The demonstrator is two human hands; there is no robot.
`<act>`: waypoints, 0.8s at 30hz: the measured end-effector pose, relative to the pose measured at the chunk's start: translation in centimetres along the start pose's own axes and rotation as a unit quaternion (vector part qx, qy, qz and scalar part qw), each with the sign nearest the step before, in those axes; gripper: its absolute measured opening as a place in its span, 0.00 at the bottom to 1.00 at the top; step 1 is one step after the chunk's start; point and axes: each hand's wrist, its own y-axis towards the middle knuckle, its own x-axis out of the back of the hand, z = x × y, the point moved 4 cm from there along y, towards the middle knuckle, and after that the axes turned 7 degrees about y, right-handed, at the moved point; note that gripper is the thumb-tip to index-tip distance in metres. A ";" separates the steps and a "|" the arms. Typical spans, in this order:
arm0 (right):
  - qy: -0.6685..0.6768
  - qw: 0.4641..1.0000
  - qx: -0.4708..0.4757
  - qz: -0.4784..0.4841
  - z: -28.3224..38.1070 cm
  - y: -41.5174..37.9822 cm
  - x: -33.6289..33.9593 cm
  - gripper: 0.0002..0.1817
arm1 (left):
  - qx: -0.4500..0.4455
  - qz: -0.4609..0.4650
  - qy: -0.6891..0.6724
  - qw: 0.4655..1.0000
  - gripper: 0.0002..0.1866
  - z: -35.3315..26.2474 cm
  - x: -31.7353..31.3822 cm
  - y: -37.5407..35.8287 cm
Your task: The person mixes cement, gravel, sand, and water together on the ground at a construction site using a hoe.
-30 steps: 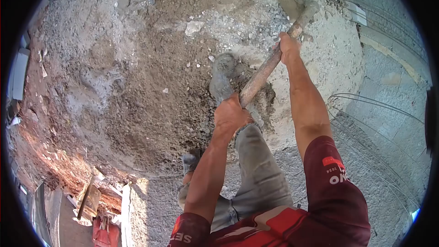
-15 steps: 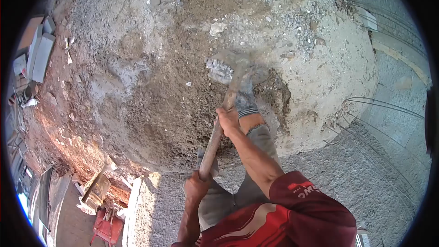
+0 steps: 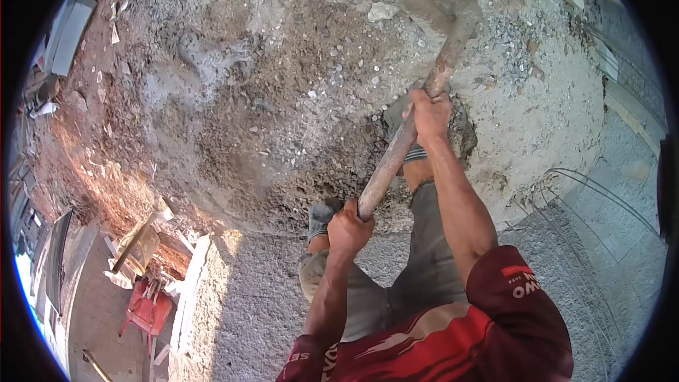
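A long-handled hoe [image 3: 394,159] runs slantwise over the dirt, its wooden handle dusty and worn. My left hand [image 3: 349,228] is wrapped round the near end of the handle. Farther up, my right hand [image 3: 430,114] grips the same handle around its middle. The broad blade [image 3: 430,13] is at the far end, blurred and coated in dirt, close to a pale stone [image 3: 382,12]. Loose gravel [image 3: 311,124] is scattered over the soil left of the handle. My feet stand in the dirt, the right one partly hidden behind the handle and hand.
Thin bent rebar rods [image 3: 601,187] stick out on the right beside a concrete wall. A rough concrete surface [image 3: 262,297] lies below me. At lower left are a red object [image 3: 148,309] and another wooden-handled tool [image 3: 134,242]. Grey blocks [image 3: 73,35] are stacked at far left.
The hoe has moved forward and to the right, with both hands still on it. Gravel seen at the blade before now lies spread on the soil. The view has shifted slightly.
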 end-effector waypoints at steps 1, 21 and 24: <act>-0.027 0.999 -0.016 0.003 0.2 1.0 -0.1 0.08 | 0.006 0.001 -0.010 1.000 0.14 0.3 -0.1 0.5; -0.300 0.901 -0.257 0.177 -28.8 -29.0 -3.0 0.21 | 0.271 0.089 -0.004 0.958 0.17 23.0 0.5 -25.3; -0.203 0.923 -0.261 0.194 -24.2 -29.0 -2.7 0.18 | 0.249 0.042 0.013 0.968 0.19 23.7 -2.5 -25.5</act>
